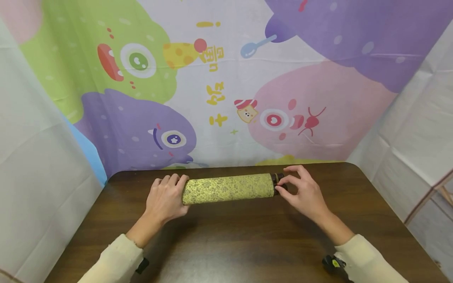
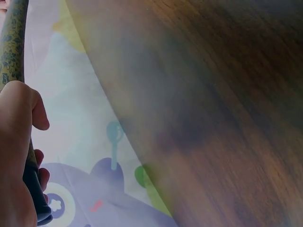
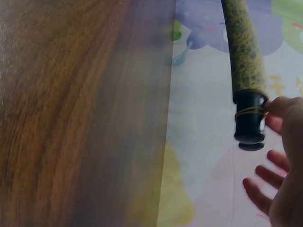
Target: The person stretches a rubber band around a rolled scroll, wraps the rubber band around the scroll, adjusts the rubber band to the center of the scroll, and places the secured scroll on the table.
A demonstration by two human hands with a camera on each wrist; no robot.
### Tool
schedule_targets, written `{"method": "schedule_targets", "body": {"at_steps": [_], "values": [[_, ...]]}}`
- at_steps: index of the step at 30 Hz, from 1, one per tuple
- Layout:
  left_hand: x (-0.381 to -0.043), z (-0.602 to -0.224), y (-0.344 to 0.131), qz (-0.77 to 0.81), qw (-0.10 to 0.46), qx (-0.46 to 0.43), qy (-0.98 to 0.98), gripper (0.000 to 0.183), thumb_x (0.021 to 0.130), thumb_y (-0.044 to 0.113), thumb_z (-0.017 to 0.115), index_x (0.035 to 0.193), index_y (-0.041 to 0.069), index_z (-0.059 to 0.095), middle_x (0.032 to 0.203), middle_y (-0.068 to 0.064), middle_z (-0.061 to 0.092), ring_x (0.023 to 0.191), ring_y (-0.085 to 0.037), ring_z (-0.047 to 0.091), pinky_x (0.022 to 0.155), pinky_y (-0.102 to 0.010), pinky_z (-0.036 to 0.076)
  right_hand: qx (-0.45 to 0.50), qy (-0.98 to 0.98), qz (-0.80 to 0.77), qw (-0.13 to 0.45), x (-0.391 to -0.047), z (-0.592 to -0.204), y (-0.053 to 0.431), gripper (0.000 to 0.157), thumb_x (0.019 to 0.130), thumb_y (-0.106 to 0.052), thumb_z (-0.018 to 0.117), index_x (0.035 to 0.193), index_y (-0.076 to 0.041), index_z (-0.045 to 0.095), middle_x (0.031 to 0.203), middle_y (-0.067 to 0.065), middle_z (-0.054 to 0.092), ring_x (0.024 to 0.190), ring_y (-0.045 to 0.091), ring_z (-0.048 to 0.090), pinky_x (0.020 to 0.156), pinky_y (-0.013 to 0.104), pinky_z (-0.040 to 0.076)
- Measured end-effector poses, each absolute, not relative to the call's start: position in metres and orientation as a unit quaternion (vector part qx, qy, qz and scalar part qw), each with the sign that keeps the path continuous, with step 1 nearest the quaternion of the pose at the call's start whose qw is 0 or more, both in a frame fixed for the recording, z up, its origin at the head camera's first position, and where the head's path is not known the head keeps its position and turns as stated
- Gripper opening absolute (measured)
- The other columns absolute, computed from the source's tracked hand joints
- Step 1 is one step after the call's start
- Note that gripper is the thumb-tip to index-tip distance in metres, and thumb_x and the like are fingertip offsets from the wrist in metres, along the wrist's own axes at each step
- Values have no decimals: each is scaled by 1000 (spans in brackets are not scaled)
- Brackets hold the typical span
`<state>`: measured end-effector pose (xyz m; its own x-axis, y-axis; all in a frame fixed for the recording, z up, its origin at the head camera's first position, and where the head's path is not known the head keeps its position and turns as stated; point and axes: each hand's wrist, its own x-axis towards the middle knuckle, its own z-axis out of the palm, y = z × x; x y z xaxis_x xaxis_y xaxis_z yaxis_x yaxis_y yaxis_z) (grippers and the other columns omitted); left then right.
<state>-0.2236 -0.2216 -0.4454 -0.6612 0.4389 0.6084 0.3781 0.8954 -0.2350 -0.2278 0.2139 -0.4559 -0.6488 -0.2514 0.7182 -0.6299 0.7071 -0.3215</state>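
A rolled scroll (image 1: 228, 188) in yellow-green patterned brocade is held level above the brown table, with dark knobbed rods (image 3: 250, 123) sticking out at its right end. My left hand (image 1: 167, 198) grips the scroll's left end, fingers over the far side and thumb underneath; the left wrist view shows the dark rod end (image 2: 35, 198) below that hand. A thin yellow band (image 3: 251, 111) circles the right rods. My right hand (image 1: 306, 194) pinches at this band with thumb and index finger, the other fingers spread away from the rods.
The dark wooden table (image 1: 240, 243) reaches back to a hanging cloth (image 1: 219, 145) printed with cartoon monsters. Pale cloth walls (image 1: 32, 165) stand on both sides. A black wrist device (image 1: 332, 264) shows by the right sleeve.
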Motion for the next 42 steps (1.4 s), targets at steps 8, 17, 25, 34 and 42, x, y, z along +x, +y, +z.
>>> {"method": "schedule_targets", "body": {"at_steps": [8, 17, 25, 34, 42], "values": [[-222, -449, -219, 52, 362, -223, -904, 75, 52, 39, 96, 117, 13, 71, 92, -9, 73, 78, -32, 69, 68, -49, 55, 189, -898, 259, 301, -223, -452, 206, 12, 88, -14, 94, 85, -14, 82, 120, 17, 74, 112, 40, 73, 70, 52, 60], [-222, -448, -213, 63, 384, -232, -891, 73, 50, 38, 94, 115, 14, 70, 92, -9, 72, 77, -32, 69, 69, -49, 55, 107, -932, 261, 226, -220, -444, 203, 17, 92, -20, 87, 78, -14, 79, 116, 14, 73, 110, 37, 69, 69, 52, 58], [-221, -449, -213, 60, 377, -237, -894, 73, 52, 38, 94, 116, 14, 71, 91, -9, 71, 76, -31, 68, 68, -49, 54, 107, -930, 280, 213, -221, -443, 202, 13, 87, -15, 81, 75, -14, 77, 112, 14, 71, 111, 37, 66, 75, 50, 54], [-221, -450, -215, 59, 356, -252, -898, 70, 55, 40, 94, 116, 17, 69, 90, -8, 70, 76, -32, 69, 65, -47, 52, 144, -906, 332, 217, -221, -447, 196, 18, 94, -5, 80, 79, -10, 73, 107, 14, 65, 107, 35, 57, 86, 44, 45], [-220, -450, -211, 61, 362, -258, -894, 67, 58, 41, 94, 117, 18, 70, 91, -7, 71, 77, -31, 69, 66, -47, 53, 148, -906, 346, 194, -218, -444, 190, 17, 99, -5, 77, 83, -11, 73, 109, 12, 67, 107, 30, 54, 88, 43, 43]]}}
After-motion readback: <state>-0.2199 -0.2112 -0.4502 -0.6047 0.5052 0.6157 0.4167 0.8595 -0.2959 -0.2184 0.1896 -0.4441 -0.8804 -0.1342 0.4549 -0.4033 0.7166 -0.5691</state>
